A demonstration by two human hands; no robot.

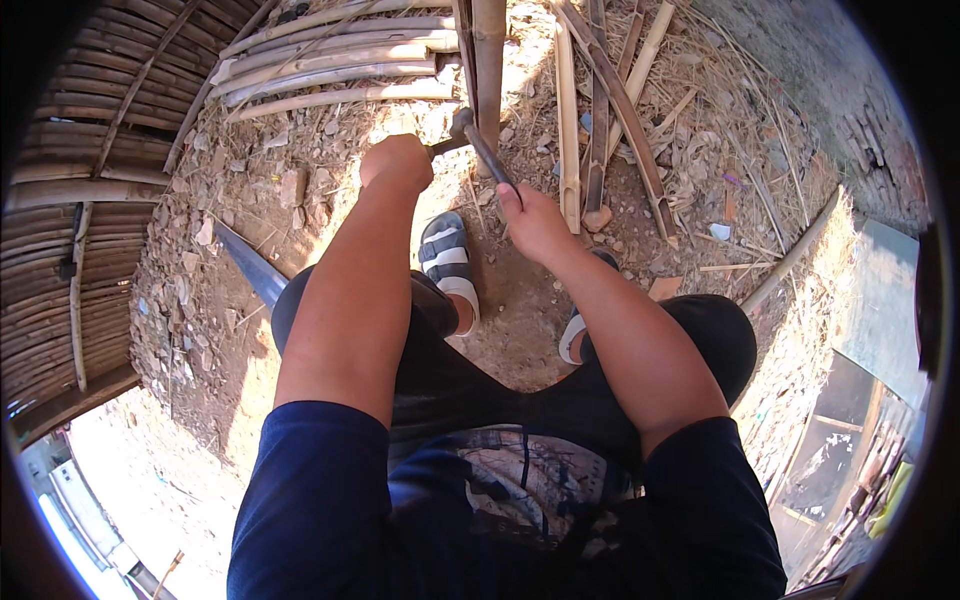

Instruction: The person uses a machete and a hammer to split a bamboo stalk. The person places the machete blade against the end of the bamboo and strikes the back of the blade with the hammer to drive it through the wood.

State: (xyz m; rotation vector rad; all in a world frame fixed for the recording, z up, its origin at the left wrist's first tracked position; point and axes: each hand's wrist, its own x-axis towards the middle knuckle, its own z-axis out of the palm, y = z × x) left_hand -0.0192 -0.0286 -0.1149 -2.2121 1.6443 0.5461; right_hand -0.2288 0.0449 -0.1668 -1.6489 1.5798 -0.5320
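My left hand (397,163) is closed in a fist around a short dark tool (447,146), its blade or shaft reaching right to a bamboo pole (488,75). Its exact kind is hidden by the fist and the hammer. In my right hand (537,224) is a hammer (490,160), gripped by its dark handle. The hammer head (462,122) is at the dark tool, close against the pole; whether they touch I cannot tell. The pole stands roughly upright in front of me, with a split-looking strip (465,45) along its left side.
Cut bamboo lengths (345,70) lie at the far left, and split bamboo strips (610,110) at the far right. A bluish metal blade-like piece (250,262) lies by my left knee. My sandalled foot (447,250) is below the pole. A slatted bamboo wall (75,290) stands left.
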